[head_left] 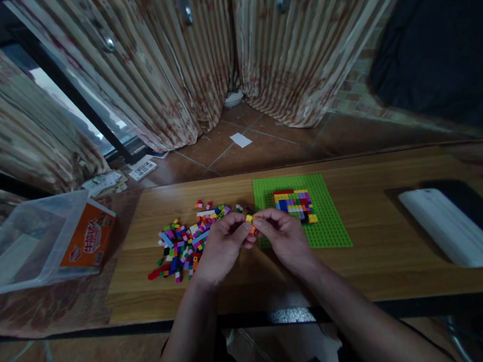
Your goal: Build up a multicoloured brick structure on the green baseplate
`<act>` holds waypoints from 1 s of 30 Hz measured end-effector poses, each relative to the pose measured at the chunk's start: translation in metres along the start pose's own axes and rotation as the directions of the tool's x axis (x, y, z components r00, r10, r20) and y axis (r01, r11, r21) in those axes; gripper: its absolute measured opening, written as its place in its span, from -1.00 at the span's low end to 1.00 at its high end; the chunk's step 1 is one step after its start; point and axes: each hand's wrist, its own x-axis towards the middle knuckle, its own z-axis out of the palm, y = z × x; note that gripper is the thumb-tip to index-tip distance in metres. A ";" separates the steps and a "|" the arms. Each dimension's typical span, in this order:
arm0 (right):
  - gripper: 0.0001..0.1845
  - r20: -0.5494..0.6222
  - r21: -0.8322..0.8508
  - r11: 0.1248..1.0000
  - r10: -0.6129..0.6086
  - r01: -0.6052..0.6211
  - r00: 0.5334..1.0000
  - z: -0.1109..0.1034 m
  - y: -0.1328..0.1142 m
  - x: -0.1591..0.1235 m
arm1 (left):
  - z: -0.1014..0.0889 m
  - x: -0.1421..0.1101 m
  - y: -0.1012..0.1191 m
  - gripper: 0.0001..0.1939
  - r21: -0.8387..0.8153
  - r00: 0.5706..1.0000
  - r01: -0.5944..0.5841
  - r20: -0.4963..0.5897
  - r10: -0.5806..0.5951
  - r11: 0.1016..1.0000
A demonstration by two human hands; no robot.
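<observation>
Small yellow and orange bricks [251, 224] lie pinched between the fingertips of the left hand [222, 245] and the right hand [284, 238], above the wooden table [244, 294]. Left of the grip spreads a pile of loose bricks [183, 246]; just right, a multicoloured brick block [295, 204] sits on a green baseplate [331, 229]. Farther left stands a clear plastic box [36, 223].

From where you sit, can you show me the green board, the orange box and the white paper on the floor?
Green board [334, 229]: head view, bare studs.
Orange box [85, 241]: head view, front.
White paper [241, 140]: head view, middle.
</observation>
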 end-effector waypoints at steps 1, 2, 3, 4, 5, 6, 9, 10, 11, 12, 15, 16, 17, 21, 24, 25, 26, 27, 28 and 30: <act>-0.76 0.009 0.001 1.000 -0.001 0.001 1.000 -0.001 0.000 0.000 | 0.000 0.000 0.000 -0.75 -0.015 1.000 0.008 -0.001 -0.008 1.000; -0.76 0.016 0.004 1.000 -0.001 0.001 1.000 -0.002 0.000 0.001 | 0.001 0.000 0.001 -0.75 -0.029 1.000 0.016 -0.006 -0.017 0.999; -0.76 0.021 0.009 1.000 -0.002 0.001 1.000 -0.003 -0.001 0.001 | 0.001 0.001 0.001 -0.75 -0.043 1.000 0.025 -0.016 -0.026 0.999; -0.76 0.021 0.013 1.000 -0.004 0.003 1.000 -0.004 -0.002 0.002 | 0.000 0.001 0.001 -0.74 -0.054 0.999 0.033 -0.029 -0.035 0.998; -0.76 0.014 0.012 1.000 -0.008 0.008 1.000 -0.006 -0.003 0.003 | 0.000 0.002 0.000 -0.74 -0.063 0.998 0.038 -0.044 -0.041 0.997; -0.76 0.001 0.005 1.000 -0.015 0.015 1.000 -0.009 -0.004 0.004 | -0.001 0.002 0.000 -0.74 -0.070 0.997 0.036 -0.061 -0.040 0.997; -0.76 -0.069 -0.065 0.997 -0.050 0.045 0.996 -0.026 -0.010 0.009 | -0.004 0.003 -0.003 -0.75 -0.068 0.994 0.019 -0.110 -0.026 0.998; -0.77 -0.094 -0.107 0.992 -0.070 0.060 0.993 -0.034 -0.012 0.011 | -0.005 0.003 -0.003 -0.75 -0.059 0.992 0.016 -0.123 -0.023 0.998; -0.76 -0.108 -0.159 0.984 -0.098 0.080 0.989 -0.043 -0.014 0.013 | -0.006 0.003 -0.004 -0.75 -0.048 0.991 0.015 -0.134 -0.022 0.999; -0.76 -0.111 -0.220 0.970 -0.133 0.106 0.985 -0.052 -0.015 0.014 | -0.006 0.003 -0.004 -0.76 -0.035 0.990 0.018 -0.139 -0.022 0.999; -0.77 -0.050 -0.435 0.873 -0.268 0.221 0.962 -0.078 -0.016 0.015 | -0.007 0.003 -0.004 -0.78 -0.008 0.990 0.013 -0.143 -0.013 1.000; -0.78 -0.005 -0.510 0.821 -0.300 0.256 0.954 -0.086 -0.016 0.014 | -0.007 0.004 -0.005 -0.78 -0.005 0.990 0.007 -0.140 -0.008 1.000; -0.79 0.047 -0.571 0.767 -0.324 0.292 0.945 -0.091 -0.016 0.013 | -0.006 0.004 -0.005 -0.78 -0.004 0.991 0.003 -0.136 -0.004 1.000; -0.81 0.214 -0.692 0.614 -0.329 0.381 0.920 -0.104 -0.015 0.003 | -0.003 0.005 -0.004 -0.79 -0.003 0.992 0.004 -0.125 -0.004 1.000; -0.84 0.272 -0.732 0.550 -0.306 0.403 0.912 -0.107 -0.014 -0.002 | -0.001 0.006 -0.004 -0.80 -0.014 0.993 0.017 -0.117 -0.018 1.000; -0.84 0.281 -0.742 0.531 -0.308 0.410 0.909 -0.107 -0.013 -0.002 | 0.000 0.006 -0.004 -0.80 -0.022 0.993 0.022 -0.114 -0.025 1.000; -0.84 0.287 -0.748 0.516 -0.315 0.417 0.905 -0.107 -0.013 -0.002 | 0.001 0.006 -0.004 -0.80 -0.033 0.993 0.027 -0.114 -0.030 0.999; -0.83 0.291 -0.753 0.504 -0.323 0.424 0.901 -0.107 -0.012 -0.002 | 0.001 0.007 -0.004 -0.80 -0.043 0.993 0.031 -0.113 -0.036 0.999; -0.83 0.297 -0.757 0.492 -0.328 0.430 0.897 -0.107 -0.011 -0.001 | 0.002 0.007 -0.004 -0.80 -0.051 0.993 0.035 -0.113 -0.041 0.998; -0.83 0.299 -0.766 0.472 -0.339 0.436 0.892 -0.105 -0.009 0.000 | 0.002 0.008 -0.005 -0.79 -0.056 0.993 0.042 -0.110 -0.048 0.998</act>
